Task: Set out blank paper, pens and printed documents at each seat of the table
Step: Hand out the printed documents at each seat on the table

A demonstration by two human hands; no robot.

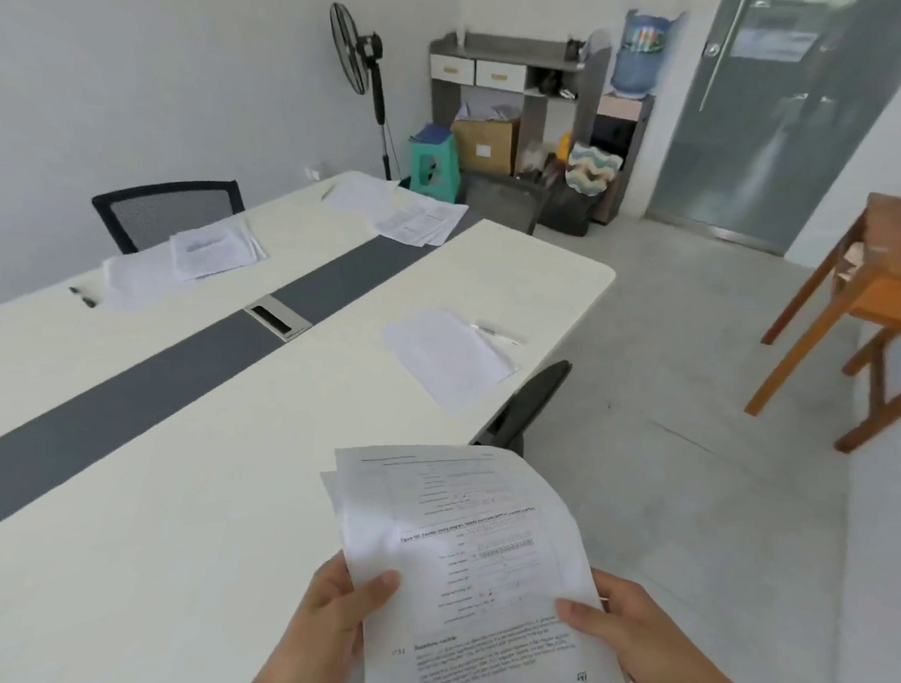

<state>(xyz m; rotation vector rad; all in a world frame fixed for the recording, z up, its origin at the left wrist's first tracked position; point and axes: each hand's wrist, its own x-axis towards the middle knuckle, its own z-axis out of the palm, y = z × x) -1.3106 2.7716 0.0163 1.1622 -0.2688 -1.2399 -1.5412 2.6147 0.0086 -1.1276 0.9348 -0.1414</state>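
Paperwork | printed documents (472, 546) held over tabletop (178, 485) at its right edge | left hand (336, 623), right hand (627, 633) each pinch a lower corner | best: peel one set, lay beside blank sheet (448, 361), pen (497, 335)

Single head view; looks forward and down over table (188, 485) toward far corner; hands close below.

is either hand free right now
No, the left hand and the right hand both grip the printed documents by the lower edge.
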